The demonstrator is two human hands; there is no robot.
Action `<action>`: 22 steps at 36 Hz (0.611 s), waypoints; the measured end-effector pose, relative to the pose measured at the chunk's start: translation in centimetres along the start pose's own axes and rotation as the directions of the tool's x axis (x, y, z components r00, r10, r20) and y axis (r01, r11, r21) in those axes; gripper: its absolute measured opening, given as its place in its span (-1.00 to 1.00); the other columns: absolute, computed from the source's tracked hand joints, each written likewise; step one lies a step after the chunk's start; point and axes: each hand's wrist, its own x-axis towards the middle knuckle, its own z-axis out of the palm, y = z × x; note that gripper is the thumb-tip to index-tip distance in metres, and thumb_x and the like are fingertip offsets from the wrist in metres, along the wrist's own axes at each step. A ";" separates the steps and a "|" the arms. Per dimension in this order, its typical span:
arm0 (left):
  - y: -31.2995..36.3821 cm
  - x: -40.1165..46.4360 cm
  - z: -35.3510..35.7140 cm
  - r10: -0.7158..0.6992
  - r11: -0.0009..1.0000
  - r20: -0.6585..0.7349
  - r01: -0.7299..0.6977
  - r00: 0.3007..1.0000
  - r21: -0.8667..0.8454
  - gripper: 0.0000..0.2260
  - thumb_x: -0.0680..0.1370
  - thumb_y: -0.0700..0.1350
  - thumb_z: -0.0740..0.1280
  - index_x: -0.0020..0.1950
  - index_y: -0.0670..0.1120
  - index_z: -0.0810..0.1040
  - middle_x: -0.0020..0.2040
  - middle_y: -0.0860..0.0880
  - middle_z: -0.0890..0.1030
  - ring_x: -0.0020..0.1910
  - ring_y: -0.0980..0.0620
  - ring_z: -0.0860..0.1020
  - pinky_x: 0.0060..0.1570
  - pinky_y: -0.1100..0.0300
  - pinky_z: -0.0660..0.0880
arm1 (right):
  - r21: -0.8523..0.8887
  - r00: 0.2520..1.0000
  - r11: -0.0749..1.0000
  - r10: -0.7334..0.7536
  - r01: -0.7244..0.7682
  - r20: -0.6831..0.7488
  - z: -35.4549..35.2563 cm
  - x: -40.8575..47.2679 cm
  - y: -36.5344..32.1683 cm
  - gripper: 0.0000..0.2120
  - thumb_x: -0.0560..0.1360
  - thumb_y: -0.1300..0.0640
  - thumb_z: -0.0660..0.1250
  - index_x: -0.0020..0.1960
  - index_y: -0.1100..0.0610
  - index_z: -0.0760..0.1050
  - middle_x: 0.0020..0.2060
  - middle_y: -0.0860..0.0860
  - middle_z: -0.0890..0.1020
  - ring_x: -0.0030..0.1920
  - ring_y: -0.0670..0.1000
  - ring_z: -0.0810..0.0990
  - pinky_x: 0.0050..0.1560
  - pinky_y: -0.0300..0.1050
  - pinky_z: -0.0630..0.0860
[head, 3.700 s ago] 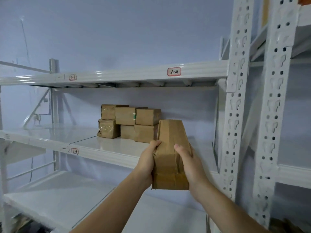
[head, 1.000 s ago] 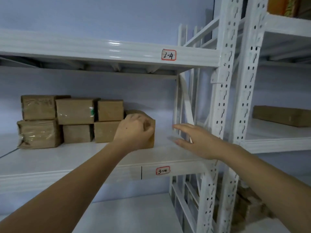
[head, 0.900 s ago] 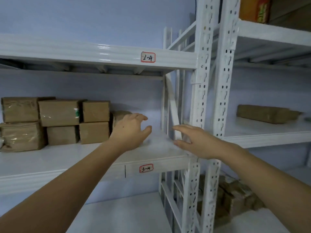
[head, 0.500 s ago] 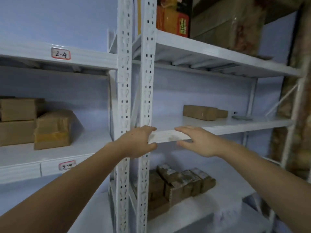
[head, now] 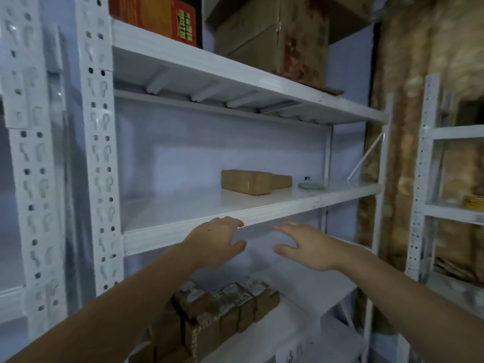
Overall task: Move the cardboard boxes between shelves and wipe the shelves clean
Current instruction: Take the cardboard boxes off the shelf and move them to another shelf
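Panning right since earlier, the left-bay stack is lost from view; the left hand (head: 214,243) and right hand (head: 305,246) are held empty, fingers loosely spread, before the glossy white metal shelf (head: 183,231), where rectangular cardboard boxes (head: 247,181) are seen rearward.

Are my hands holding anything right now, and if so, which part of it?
Nothing is held. The left hand and right hand are both open and empty, in front of the middle shelf; its cardboard boxes lie untouched further back.
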 end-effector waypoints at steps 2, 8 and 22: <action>0.0 2.6 0.6 0.013 1.000 -0.018 -0.013 1.000 0.009 -0.46 0.67 0.20 0.18 0.61 0.03 0.25 0.57 0.02 0.33 0.50 -0.02 0.33 0.47 0.06 0.28 | 0.014 1.000 1.000 0.024 -0.024 -0.016 0.1 1.4 2.0 -0.32 0.63 -0.28 0.19 0.64 0.00 0.16 0.60 -0.05 0.25 0.55 -0.02 0.25 0.55 -0.12 0.16; -1.6 10.8 1.2 0.011 1.000 -0.045 -0.011 0.999 0.004 -0.47 0.66 0.18 0.20 0.60 0.04 0.25 0.56 0.03 0.34 0.48 -0.02 0.35 0.44 0.08 0.30 | 0.035 0.998 0.998 0.059 -0.058 -0.034 -1.3 7.0 7.0 -0.37 0.64 -0.20 0.23 0.62 0.00 0.19 0.59 -0.04 0.25 0.56 -0.02 0.24 0.53 -0.16 0.13; -5.5 25.1 1.2 -0.175 0.983 0.027 0.176 0.984 -0.051 -0.53 0.67 0.16 0.24 0.46 -0.11 0.47 0.42 -0.07 0.53 0.33 -0.03 0.50 0.20 0.29 0.37 | 0.177 0.995 0.984 0.008 0.010 -0.099 -1.5 21.6 17.0 -0.40 0.63 -0.20 0.25 0.60 -0.01 0.26 0.54 -0.03 0.36 0.50 -0.05 0.34 0.40 -0.26 0.25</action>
